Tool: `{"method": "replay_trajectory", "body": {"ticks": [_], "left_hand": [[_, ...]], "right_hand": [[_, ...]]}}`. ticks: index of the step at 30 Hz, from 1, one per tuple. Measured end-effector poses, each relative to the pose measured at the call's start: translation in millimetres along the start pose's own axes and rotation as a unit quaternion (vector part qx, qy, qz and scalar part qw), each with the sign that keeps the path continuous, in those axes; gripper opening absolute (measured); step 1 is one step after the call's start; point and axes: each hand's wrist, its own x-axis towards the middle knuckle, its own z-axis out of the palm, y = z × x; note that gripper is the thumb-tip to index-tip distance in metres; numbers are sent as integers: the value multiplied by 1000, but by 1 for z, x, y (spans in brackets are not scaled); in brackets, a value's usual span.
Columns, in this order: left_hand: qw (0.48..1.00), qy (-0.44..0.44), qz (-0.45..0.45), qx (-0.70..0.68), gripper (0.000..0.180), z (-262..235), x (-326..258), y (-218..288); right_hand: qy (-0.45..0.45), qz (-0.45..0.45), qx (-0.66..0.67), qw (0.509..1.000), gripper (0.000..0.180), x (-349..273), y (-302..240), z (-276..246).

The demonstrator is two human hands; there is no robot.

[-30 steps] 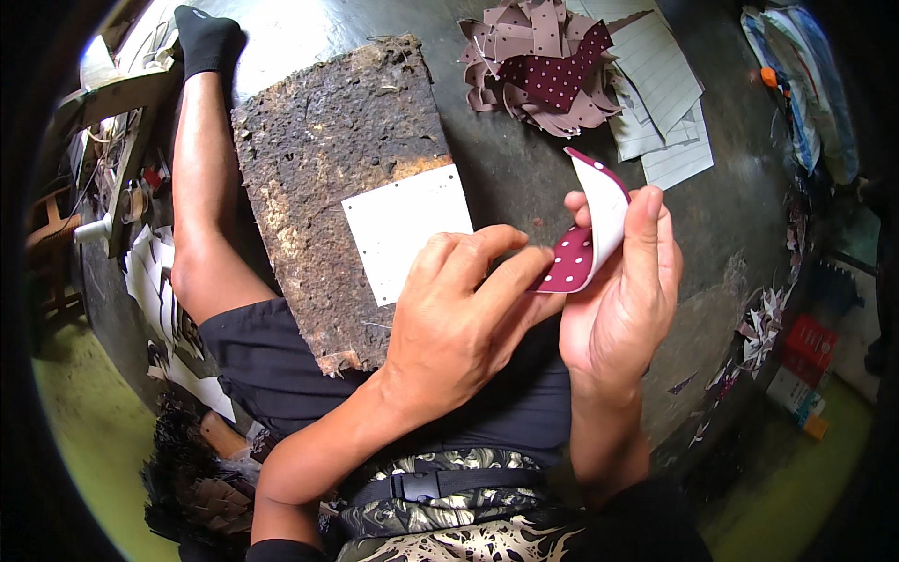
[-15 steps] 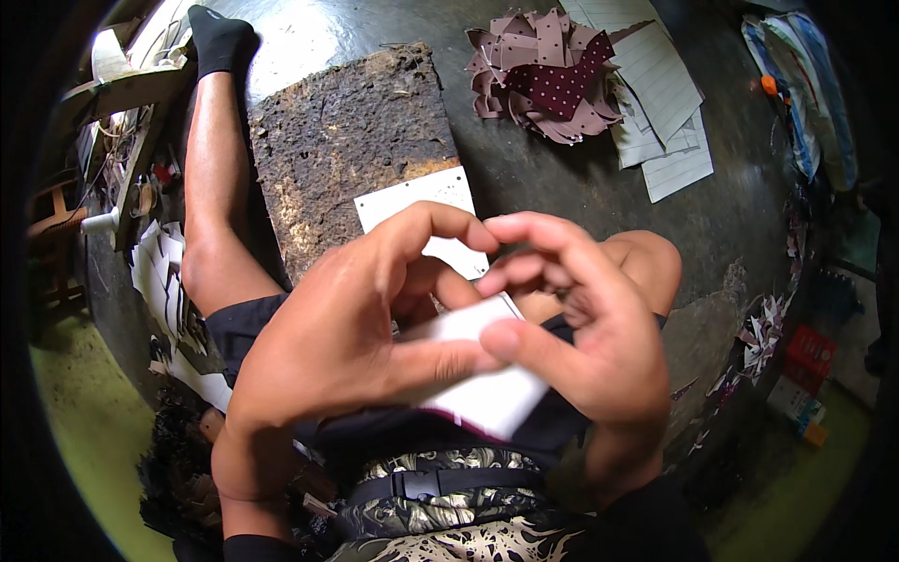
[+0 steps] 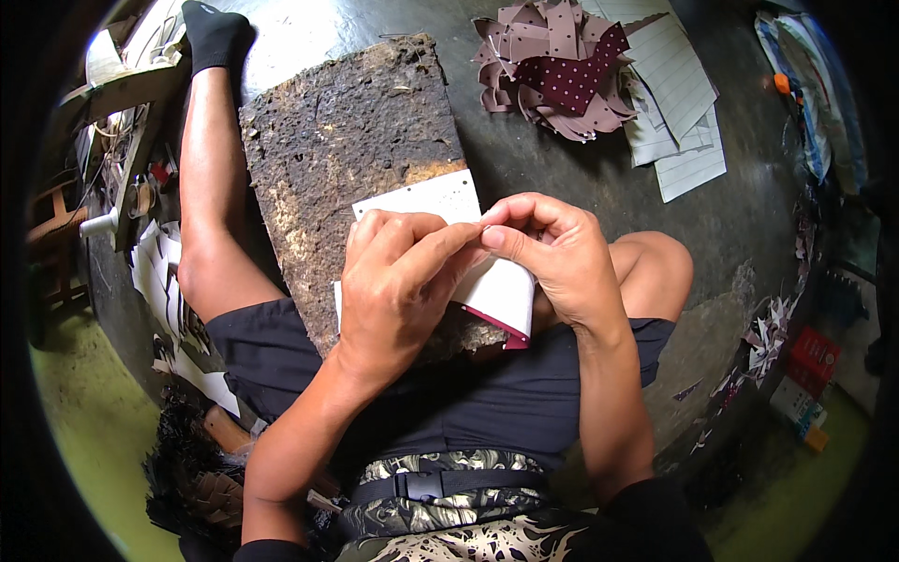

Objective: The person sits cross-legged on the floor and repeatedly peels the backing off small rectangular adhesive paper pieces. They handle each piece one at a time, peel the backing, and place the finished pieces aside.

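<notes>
A white piece with a maroon edge [image 3: 504, 295] hangs bent from my fingertips, white face up, over the near end of the rough board [image 3: 351, 131]. My left hand [image 3: 398, 272] has its fingers curled, tips pinched together at the top of this piece. Right beside it, my right hand [image 3: 557, 258] pinches the same top edge between thumb and forefinger. The tips of both hands almost touch, and what lies exactly between them is too small to make out. On the board beneath, a white sheet with small holes [image 3: 435, 192] is partly covered by my hands.
Beyond the board's right side lies a heap of pinkish-brown dotted pieces [image 3: 524, 56], topped by a maroon dotted one [image 3: 581, 80]. Lined paper sheets [image 3: 688, 155] lie beside it. White scraps [image 3: 159, 272] are at the left. My legs stretch around the board on the dark floor.
Both hands have moved forward from over my lap to above the board. The white piece, earlier blurred between my thumbs, now hangs below my pinched fingertips with its maroon edge showing.
</notes>
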Motion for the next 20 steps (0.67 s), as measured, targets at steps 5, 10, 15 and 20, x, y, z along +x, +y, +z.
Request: {"method": "replay_trajectory", "body": {"ticks": [5, 10, 15, 20], "left_hand": [[999, 2, 21, 28, 32, 0, -2, 1], [998, -12, 44, 38, 32, -2, 0, -1], [998, -23, 51, 36, 31, -4, 1, -1], [997, -41, 52, 32, 32, -6, 2, -2]], "right_hand": [[24, 21, -31, 999, 17, 0, -7, 3], [41, -32, -123, 991, 21, -4, -11, 14], [53, -17, -120, 991, 22, 0, -2, 12], [45, -33, -113, 992, 20, 3, 14, 8]]}}
